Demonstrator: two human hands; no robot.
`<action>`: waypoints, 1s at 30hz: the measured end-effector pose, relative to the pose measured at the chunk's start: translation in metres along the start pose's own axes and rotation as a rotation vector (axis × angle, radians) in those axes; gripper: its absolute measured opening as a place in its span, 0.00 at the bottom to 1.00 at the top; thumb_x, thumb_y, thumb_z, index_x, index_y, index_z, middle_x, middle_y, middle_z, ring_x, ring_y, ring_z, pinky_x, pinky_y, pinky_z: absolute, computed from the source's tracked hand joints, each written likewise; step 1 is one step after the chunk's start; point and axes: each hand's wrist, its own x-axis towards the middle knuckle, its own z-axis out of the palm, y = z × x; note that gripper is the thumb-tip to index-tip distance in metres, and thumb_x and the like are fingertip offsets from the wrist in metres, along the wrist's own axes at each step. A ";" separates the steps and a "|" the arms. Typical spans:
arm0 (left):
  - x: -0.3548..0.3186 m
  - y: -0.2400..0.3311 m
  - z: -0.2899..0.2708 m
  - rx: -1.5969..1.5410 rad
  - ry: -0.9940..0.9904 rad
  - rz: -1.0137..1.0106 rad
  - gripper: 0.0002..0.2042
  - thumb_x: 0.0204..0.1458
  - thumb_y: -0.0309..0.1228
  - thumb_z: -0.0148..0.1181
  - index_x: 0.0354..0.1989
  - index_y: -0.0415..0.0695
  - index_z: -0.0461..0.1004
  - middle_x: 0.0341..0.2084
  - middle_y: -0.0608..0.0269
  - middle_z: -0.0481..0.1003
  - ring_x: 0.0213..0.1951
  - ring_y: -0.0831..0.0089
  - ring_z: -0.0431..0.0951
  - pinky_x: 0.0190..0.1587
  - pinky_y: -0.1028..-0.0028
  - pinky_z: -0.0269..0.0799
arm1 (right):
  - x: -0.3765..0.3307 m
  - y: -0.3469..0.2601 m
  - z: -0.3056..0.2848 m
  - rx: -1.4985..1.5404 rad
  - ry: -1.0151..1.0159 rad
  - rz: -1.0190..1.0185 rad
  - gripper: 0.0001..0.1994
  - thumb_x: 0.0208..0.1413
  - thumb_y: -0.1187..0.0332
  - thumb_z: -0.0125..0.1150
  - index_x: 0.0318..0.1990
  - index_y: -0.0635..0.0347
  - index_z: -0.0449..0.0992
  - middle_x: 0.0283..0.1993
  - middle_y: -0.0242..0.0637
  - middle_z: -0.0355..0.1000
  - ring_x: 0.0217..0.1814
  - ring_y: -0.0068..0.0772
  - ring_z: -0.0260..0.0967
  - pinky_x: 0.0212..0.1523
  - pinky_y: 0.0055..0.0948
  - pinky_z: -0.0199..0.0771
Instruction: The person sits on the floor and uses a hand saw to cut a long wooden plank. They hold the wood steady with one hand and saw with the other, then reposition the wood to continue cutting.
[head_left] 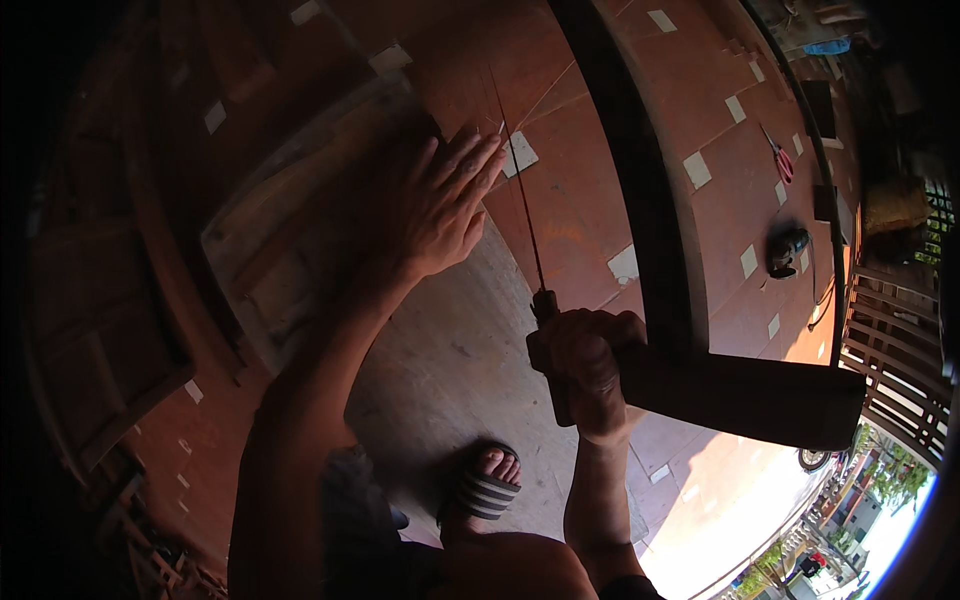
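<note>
On the red tiled floor [590,200] a wide grey board [450,350] lies flat, its far part in deep shadow and its near end pinned under a foot in a striped sandal [487,488], which looks meant to keep it from sliding. Along its right side a long dark timber [640,200] runs away from the person and meets a broader dark piece [750,395] near the right hand.

The left hand [435,205] is spread wide, palm down, fingers together and pressed on the board just left of the blade, seemingly to steady the wood and guide the cut. The right hand [585,365] is closed tightly round the handle of a hand saw [525,220], whose thin blade stands on edge and reaches forward past the left fingertips, touching or almost touching the board's edge.

Farther right on the floor lie red-handled scissors [780,160] and a small dark power tool [785,250], well apart from both hands.
</note>
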 end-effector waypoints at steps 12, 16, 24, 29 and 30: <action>0.010 -0.004 0.001 -0.098 -0.200 -0.007 0.60 0.49 0.60 0.70 0.79 0.38 0.39 0.77 0.45 0.46 0.78 0.53 0.48 0.76 0.50 0.53 | -0.024 0.001 0.002 0.160 0.141 -0.039 0.15 0.68 0.63 0.61 0.31 0.57 0.65 0.23 0.33 0.64 0.24 0.29 0.61 0.40 0.41 0.71; 0.022 -0.023 0.007 -0.448 -0.131 -0.592 0.55 0.51 0.60 0.68 0.79 0.47 0.43 0.78 0.55 0.48 0.77 0.56 0.51 0.75 0.50 0.55 | -0.027 0.006 0.000 0.194 0.111 -0.031 0.15 0.69 0.63 0.61 0.31 0.56 0.65 0.23 0.34 0.64 0.24 0.30 0.61 0.40 0.42 0.71; 0.001 -0.011 0.017 -0.292 -0.067 -0.566 0.46 0.50 0.54 0.71 0.71 0.39 0.58 0.65 0.47 0.66 0.64 0.51 0.70 0.66 0.56 0.69 | -0.027 0.017 -0.002 0.248 0.141 0.009 0.15 0.68 0.64 0.63 0.34 0.66 0.71 0.24 0.38 0.69 0.24 0.31 0.66 0.37 0.39 0.75; -0.002 0.003 0.017 -0.277 -0.116 -0.596 0.33 0.49 0.43 0.73 0.58 0.38 0.66 0.49 0.44 0.74 0.55 0.46 0.74 0.57 0.53 0.73 | -0.027 0.033 0.008 0.306 0.156 0.062 0.17 0.67 0.63 0.65 0.32 0.68 0.71 0.23 0.37 0.68 0.23 0.32 0.64 0.34 0.38 0.74; -0.003 0.003 0.019 -0.271 -0.068 -0.573 0.32 0.49 0.43 0.73 0.57 0.39 0.66 0.48 0.44 0.74 0.54 0.46 0.74 0.56 0.52 0.73 | -0.026 0.031 0.010 0.326 0.165 0.108 0.17 0.66 0.63 0.65 0.31 0.68 0.70 0.23 0.38 0.67 0.23 0.32 0.63 0.34 0.39 0.74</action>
